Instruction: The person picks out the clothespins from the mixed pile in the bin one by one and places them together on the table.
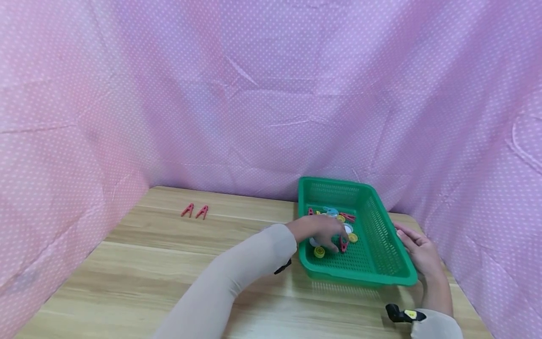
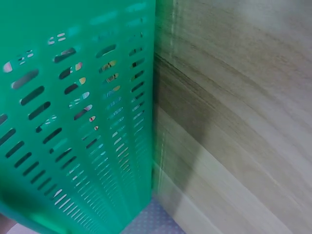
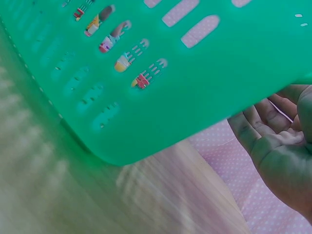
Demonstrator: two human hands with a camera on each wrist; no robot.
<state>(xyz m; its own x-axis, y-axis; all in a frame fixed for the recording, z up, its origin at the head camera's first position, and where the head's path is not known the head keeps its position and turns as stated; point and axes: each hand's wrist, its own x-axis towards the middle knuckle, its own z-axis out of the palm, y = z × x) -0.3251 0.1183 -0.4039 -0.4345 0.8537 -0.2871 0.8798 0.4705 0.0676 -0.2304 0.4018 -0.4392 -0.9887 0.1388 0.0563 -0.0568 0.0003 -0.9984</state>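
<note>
A green plastic basket (image 1: 345,277) stands at the right of the table with small things in it. My left hand (image 1: 323,230) reaches down into it over the left rim. Its thumb and fingertips are right at a red clothespin (image 1: 344,245); I cannot tell whether they pinch it. My right hand (image 1: 423,256) holds the basket's right side near the rim; in the right wrist view its fingers (image 3: 268,119) go up behind the rim. In the left wrist view the basket's slotted wall (image 2: 78,122) hides the left hand.
Inside the basket lie another red clothespin (image 1: 348,217), yellow round pieces (image 1: 319,252), a white round piece (image 1: 348,228) and a light blue piece (image 1: 330,211). Two red clothespins (image 1: 202,212) lie at the table's back left. Pink dotted cloth (image 1: 271,117) hangs around the wooden table (image 1: 148,263).
</note>
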